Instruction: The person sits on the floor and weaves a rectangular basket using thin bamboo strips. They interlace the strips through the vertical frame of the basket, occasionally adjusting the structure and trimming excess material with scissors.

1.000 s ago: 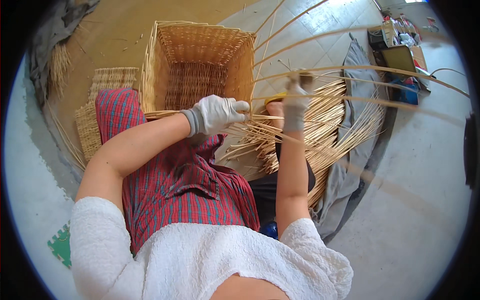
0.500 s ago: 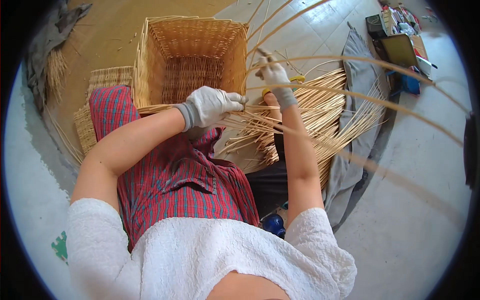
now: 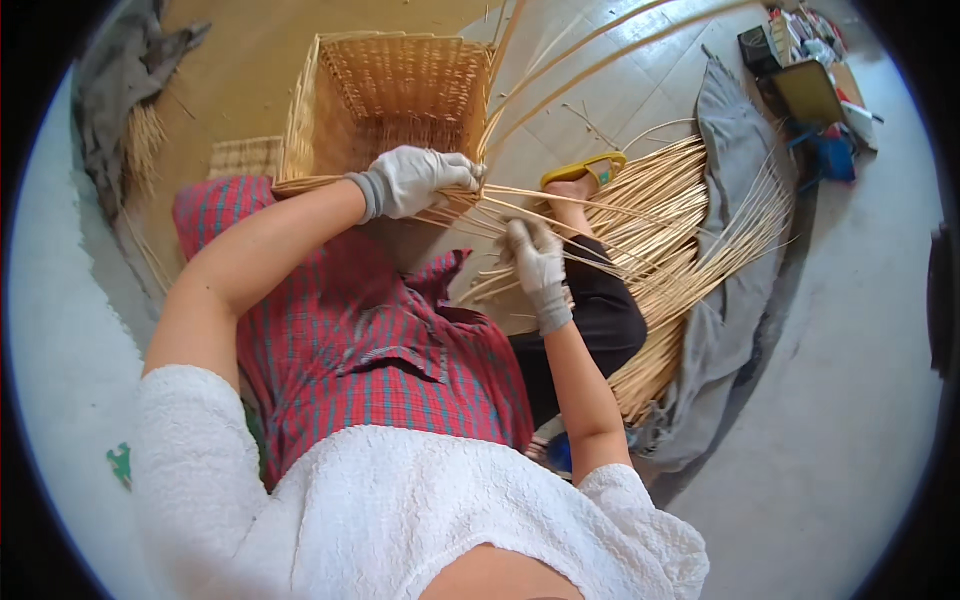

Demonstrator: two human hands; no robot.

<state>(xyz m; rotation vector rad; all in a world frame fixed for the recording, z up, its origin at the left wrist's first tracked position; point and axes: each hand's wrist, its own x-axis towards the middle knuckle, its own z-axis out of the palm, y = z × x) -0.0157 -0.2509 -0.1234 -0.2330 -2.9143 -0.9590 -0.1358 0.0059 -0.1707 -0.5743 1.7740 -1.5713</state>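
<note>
Crinkled white top [image 3: 410, 510], red plaid apron [image 3: 330, 310], black trousers [image 3: 605, 315], grey-cuffed gloves [image 3: 412, 183]

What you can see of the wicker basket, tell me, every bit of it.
The wicker basket is straw-coloured, open-topped and boxy, its walls woven from what look like thin natural rods, with a darker brown base inside. Its opening is turned toward the person, baring the interior. The gloved left hand grips its near right corner, and long rods stick out from its right side. Its underside is hidden.
</note>
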